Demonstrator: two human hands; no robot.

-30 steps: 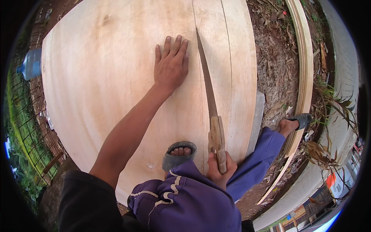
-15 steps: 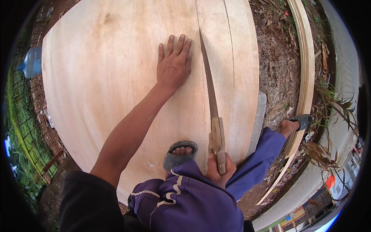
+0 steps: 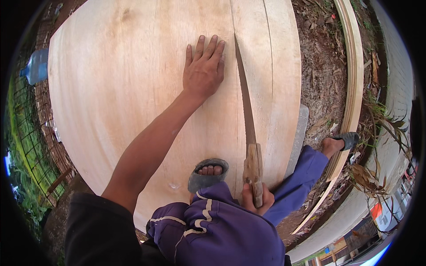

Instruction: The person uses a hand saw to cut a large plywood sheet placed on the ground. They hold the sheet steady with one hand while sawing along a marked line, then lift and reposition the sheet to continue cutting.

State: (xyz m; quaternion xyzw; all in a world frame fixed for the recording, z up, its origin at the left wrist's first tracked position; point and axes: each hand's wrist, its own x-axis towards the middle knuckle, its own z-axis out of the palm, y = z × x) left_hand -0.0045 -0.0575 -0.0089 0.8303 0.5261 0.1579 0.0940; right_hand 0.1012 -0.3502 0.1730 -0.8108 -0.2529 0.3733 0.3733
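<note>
A large pale plywood sheet (image 3: 111, 88) spreads out below me. On it my left hand (image 3: 203, 73) lies flat, fingers spread, just left of a long line running along the sheet. My right hand (image 3: 258, 199) is wrapped round the wooden handle of a handsaw (image 3: 246, 99). The saw's dark blade points away from me, its far end meeting the sheet at the line near my left fingertips. A second dark line runs lengthwise farther right. My sandalled left foot (image 3: 208, 172) presses on the sheet between my arms.
My other foot (image 3: 333, 145) stands off the right edge, by long stacked boards (image 3: 353, 75). A grey block (image 3: 298, 137) shows under the sheet's right edge. Beyond the left edge are a blue plastic bottle (image 3: 37, 66) and wire mesh (image 3: 31, 133). A pale wall (image 3: 395, 57) bounds the right.
The saw and my right hand have drawn back slightly toward me and a little to the right. My left hand stays flat on the sheet; the whole view has shifted slightly.
</note>
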